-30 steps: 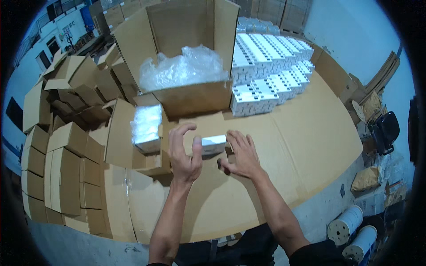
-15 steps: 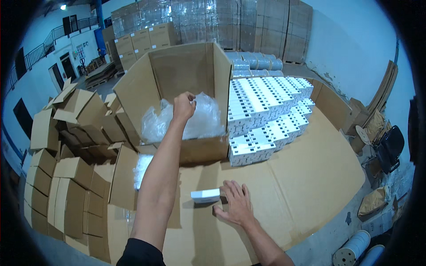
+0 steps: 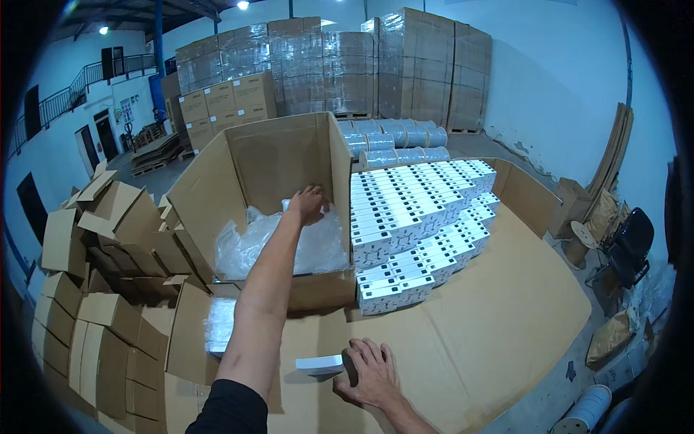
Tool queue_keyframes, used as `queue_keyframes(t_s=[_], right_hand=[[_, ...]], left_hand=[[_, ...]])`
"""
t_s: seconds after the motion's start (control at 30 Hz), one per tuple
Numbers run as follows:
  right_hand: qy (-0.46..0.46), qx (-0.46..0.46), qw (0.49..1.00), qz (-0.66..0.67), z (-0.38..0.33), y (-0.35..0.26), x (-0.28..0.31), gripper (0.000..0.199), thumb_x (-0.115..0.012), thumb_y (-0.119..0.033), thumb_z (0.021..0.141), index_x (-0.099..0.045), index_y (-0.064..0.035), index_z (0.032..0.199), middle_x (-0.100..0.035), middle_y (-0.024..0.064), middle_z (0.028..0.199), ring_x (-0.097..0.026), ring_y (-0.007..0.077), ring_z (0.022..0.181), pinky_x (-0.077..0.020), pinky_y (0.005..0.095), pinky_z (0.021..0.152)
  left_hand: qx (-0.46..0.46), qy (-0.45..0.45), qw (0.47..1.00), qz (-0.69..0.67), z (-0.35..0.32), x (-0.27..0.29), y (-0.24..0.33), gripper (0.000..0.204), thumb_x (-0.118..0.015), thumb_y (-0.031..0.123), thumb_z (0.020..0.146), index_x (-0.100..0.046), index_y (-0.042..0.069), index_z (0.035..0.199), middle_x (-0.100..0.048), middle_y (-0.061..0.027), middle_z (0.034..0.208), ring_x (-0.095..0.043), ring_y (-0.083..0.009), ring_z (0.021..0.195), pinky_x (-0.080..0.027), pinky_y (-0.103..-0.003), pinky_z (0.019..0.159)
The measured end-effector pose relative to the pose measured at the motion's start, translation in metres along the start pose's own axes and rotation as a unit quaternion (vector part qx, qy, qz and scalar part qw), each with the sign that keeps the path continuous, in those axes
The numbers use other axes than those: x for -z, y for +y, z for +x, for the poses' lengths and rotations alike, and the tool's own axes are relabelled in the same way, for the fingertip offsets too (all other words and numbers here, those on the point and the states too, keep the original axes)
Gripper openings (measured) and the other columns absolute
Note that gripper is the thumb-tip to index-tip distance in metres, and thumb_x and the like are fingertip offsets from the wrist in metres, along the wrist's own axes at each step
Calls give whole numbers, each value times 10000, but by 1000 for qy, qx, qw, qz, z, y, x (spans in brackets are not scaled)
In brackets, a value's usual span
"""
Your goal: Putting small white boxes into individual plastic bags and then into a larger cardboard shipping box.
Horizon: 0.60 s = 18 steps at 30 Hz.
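Observation:
My left hand (image 3: 309,204) reaches into a large open cardboard carton (image 3: 285,155), fingers stretched out over clear plastic bags (image 3: 307,246) that look like bubble wrap. It appears open, though its fingertips are partly hard to make out. A small white box (image 3: 319,364) rests on the cardboard surface in front of me. My right hand (image 3: 370,375) is beside the right end of that box, fingers spread and thumb apart, close to or touching it. Rows of white boxes with dark square marks (image 3: 412,217) are stacked to the right of the carton.
Empty-looking folded cartons (image 3: 108,347) crowd the left. Plastic-wrapped white items (image 3: 220,324) lie below the large carton. Wrapped spools (image 3: 397,137) and tall wrapped pallets (image 3: 412,69) stand behind. A black chair (image 3: 630,246) is at the right, past the cardboard surface (image 3: 499,311).
My left hand has gone from closed fingers above the bags to stretched fingers over them. The view has tilted up, so everything sits lower. My right hand is closer to the small white box.

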State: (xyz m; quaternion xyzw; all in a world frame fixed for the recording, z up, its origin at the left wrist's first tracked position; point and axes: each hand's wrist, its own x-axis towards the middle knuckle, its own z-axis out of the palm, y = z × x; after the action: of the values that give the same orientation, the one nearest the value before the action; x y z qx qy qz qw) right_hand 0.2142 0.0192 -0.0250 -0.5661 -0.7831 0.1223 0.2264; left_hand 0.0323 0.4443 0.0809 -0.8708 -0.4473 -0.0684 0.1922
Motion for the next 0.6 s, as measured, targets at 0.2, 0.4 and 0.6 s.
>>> queue_keyframes(t_s=[0.2, 0.4, 0.6], right_hand=[[0, -9, 1000, 3, 0, 2, 1, 681, -664, -489, 780, -543, -96, 1323, -440, 124, 1480, -314, 303, 1436, -200, 607, 1166], [23, 0, 1000, 2, -5, 7, -4, 666, -667, -472, 788, -550, -91, 1321, -453, 128, 1473, -326, 310, 1437, -214, 612, 1170], [35, 14, 999, 13, -8, 1, -8, 645, -686, -457, 780, -563, -89, 1294, -463, 129, 1471, -335, 302, 1440, -215, 598, 1180]], left_hand=[[-18, 172, 977, -128, -11, 59, -11, 109, -663, 150, 848, -696, 97, 937, -676, -147, 1083, -631, -366, 1052, -544, -476, 874], [96, 317, 899, -286, -40, 142, -10, 100, -617, 115, 928, -623, 19, 956, -680, -249, 874, -662, -455, 859, -547, -479, 786], [172, 391, 777, -462, -133, 208, 21, 114, -552, 109, 1015, -575, -3, 1011, -722, -111, 867, -715, -159, 810, -572, -328, 715]])
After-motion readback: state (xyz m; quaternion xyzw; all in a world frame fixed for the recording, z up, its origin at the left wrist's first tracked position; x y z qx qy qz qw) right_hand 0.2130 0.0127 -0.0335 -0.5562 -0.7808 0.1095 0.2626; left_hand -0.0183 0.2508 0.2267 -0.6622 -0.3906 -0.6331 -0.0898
